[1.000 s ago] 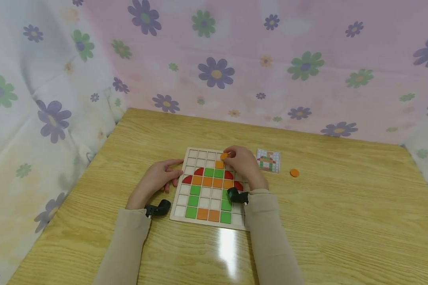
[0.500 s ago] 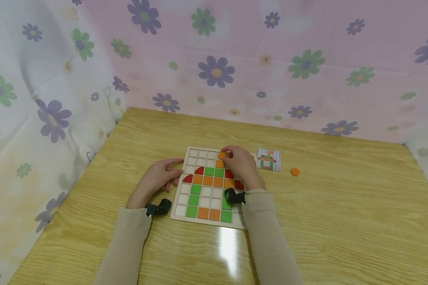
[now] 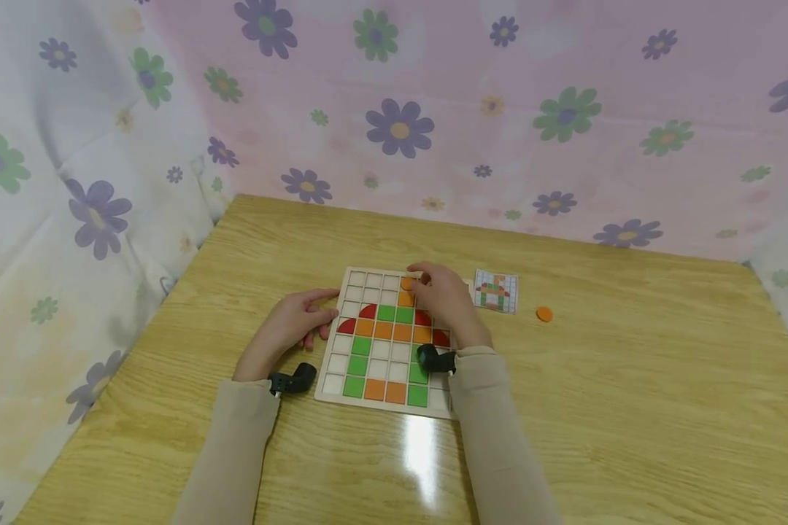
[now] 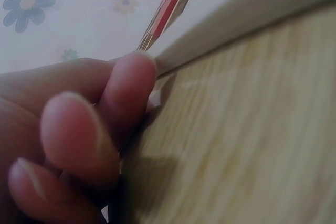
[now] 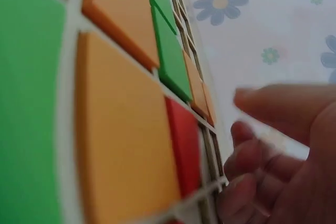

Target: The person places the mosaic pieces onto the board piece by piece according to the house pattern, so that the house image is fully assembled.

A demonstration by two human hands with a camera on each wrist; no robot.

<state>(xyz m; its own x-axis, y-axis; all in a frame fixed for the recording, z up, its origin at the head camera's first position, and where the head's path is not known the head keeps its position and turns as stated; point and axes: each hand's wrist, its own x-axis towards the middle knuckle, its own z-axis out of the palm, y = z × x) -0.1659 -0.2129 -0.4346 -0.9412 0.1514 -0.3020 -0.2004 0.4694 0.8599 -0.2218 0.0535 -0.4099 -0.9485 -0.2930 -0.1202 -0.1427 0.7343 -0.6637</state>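
Observation:
A wooden grid board (image 3: pixel 335 390) lies on the table with green and orange squares and red rounded pieces in its cells. An orange disc (image 3: pixel 408 284) lies in the top row, directly above an orange square (image 3: pixel 406 298). My right hand (image 3: pixel 449 302) hovers over the board's upper right, its fingertips just beside that disc. In the right wrist view, the right hand's fingers (image 5: pixel 278 103) are loosely bent and hold nothing. My left hand (image 3: pixel 295 321) rests at the board's left edge, index finger and thumb against it, the other fingers loosely bent.
To the right of the board lies a small printed pattern card (image 3: pixel 496 292). Another orange disc (image 3: pixel 544 314) lies on the table (image 3: pixel 630 379) farther right. Flowered cloth (image 3: pixel 460 87) hangs behind the table and at its sides.
The orange disc has moved slightly left and down from my right fingertips into a top-row cell, and the right fingers have let go. The left hand has stayed in place.

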